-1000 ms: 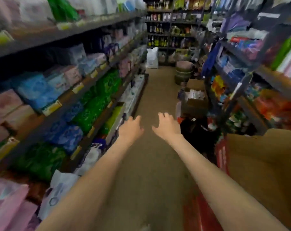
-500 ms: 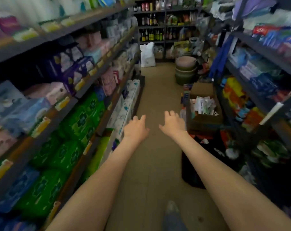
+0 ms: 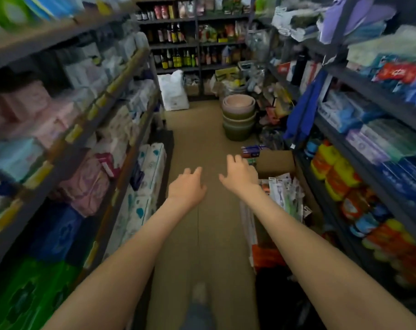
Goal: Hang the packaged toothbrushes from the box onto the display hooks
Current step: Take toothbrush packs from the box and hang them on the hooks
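Step in hand: approach, nothing picked yet. Your left hand [image 3: 186, 186] and right hand [image 3: 240, 176]: both empty, fingers loosely spread. Clear-fronted packaged toothbrushes [image 3: 281, 190]: heaped in the open brown cardboard box [image 3: 276, 160], just beside your right hand. Next, likely: reach down and pinch one pack.

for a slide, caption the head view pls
Left hand and right hand, both empty, reach along a shop aisle toward the box of packaged toothbrushes.
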`<state>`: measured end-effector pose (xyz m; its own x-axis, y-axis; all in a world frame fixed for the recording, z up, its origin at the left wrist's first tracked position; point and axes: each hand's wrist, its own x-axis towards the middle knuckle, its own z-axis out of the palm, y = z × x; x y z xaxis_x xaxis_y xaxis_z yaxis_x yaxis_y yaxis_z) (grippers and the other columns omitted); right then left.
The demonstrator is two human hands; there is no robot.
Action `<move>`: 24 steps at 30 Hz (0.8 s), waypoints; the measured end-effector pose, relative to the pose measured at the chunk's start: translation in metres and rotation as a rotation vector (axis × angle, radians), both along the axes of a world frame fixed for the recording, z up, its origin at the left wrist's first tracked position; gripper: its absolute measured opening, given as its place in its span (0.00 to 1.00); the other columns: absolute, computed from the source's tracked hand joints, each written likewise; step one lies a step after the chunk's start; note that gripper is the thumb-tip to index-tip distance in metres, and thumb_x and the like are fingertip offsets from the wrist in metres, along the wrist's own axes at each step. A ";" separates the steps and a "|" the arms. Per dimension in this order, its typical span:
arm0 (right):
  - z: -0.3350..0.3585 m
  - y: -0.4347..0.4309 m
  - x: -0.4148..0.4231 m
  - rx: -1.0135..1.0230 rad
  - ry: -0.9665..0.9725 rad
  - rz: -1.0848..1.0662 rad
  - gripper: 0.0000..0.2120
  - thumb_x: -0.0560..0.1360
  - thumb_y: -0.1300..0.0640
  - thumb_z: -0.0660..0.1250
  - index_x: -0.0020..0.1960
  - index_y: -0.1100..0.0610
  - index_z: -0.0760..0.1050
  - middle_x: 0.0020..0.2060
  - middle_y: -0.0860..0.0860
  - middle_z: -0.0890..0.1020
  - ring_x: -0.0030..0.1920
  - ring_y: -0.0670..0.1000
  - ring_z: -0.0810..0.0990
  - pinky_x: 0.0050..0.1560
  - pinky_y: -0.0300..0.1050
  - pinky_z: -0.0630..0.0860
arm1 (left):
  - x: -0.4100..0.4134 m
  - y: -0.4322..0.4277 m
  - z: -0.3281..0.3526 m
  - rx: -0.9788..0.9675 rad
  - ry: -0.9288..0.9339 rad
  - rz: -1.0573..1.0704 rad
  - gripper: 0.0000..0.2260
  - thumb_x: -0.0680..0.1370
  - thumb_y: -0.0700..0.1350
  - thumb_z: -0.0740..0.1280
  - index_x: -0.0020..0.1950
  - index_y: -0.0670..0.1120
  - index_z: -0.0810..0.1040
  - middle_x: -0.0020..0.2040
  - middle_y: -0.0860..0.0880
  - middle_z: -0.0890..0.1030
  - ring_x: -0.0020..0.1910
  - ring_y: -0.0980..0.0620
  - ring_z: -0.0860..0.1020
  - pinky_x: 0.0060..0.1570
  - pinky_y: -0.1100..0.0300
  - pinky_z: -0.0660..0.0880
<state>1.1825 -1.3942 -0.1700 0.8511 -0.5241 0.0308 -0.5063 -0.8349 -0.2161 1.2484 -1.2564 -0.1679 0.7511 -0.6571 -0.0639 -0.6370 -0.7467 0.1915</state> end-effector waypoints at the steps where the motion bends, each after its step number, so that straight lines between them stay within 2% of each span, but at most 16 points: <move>1: -0.004 -0.018 0.028 -0.009 0.001 -0.017 0.28 0.77 0.46 0.64 0.72 0.58 0.61 0.66 0.57 0.69 0.66 0.58 0.69 0.59 0.51 0.71 | 0.028 -0.021 -0.002 -0.012 -0.016 -0.034 0.26 0.80 0.51 0.60 0.76 0.50 0.57 0.67 0.42 0.69 0.62 0.42 0.73 0.51 0.51 0.72; 6: -0.007 -0.116 0.135 0.021 0.001 -0.196 0.27 0.77 0.46 0.64 0.70 0.57 0.62 0.66 0.57 0.70 0.66 0.57 0.69 0.59 0.52 0.71 | 0.155 -0.137 0.012 -0.004 -0.075 -0.228 0.26 0.80 0.51 0.61 0.76 0.50 0.59 0.66 0.42 0.70 0.61 0.41 0.73 0.50 0.50 0.74; 10: 0.005 -0.193 0.172 0.036 -0.011 -0.358 0.25 0.77 0.46 0.63 0.69 0.57 0.62 0.65 0.56 0.70 0.65 0.57 0.69 0.57 0.51 0.70 | 0.224 -0.229 0.035 0.012 -0.082 -0.393 0.25 0.80 0.51 0.60 0.76 0.49 0.59 0.66 0.42 0.70 0.62 0.40 0.72 0.53 0.48 0.73; 13: 0.006 -0.247 0.185 0.014 0.000 -0.477 0.28 0.78 0.45 0.62 0.72 0.58 0.60 0.66 0.57 0.68 0.66 0.58 0.68 0.58 0.52 0.70 | 0.255 -0.295 0.031 0.010 -0.066 -0.522 0.25 0.80 0.52 0.59 0.76 0.49 0.59 0.66 0.42 0.69 0.62 0.40 0.72 0.52 0.47 0.73; 18: -0.024 -0.324 0.198 0.041 0.032 -0.635 0.27 0.78 0.45 0.62 0.71 0.57 0.60 0.64 0.57 0.69 0.65 0.58 0.69 0.56 0.53 0.73 | 0.286 -0.387 -0.003 0.022 -0.040 -0.705 0.25 0.80 0.52 0.59 0.76 0.50 0.58 0.67 0.42 0.68 0.63 0.40 0.71 0.52 0.48 0.73; 24: -0.081 -0.394 0.204 0.192 0.070 -0.835 0.29 0.78 0.47 0.62 0.73 0.58 0.58 0.67 0.57 0.68 0.67 0.59 0.67 0.59 0.53 0.71 | 0.315 -0.485 -0.046 0.190 -0.044 -0.864 0.24 0.80 0.53 0.59 0.75 0.51 0.58 0.69 0.43 0.67 0.65 0.40 0.70 0.56 0.47 0.73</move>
<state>1.3863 -1.7887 -0.2510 0.1813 -0.9703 -0.1603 -0.9558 -0.1355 -0.2608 1.5632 -1.7417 -0.2135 0.0012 -0.9771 -0.2126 -0.9970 -0.0175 0.0748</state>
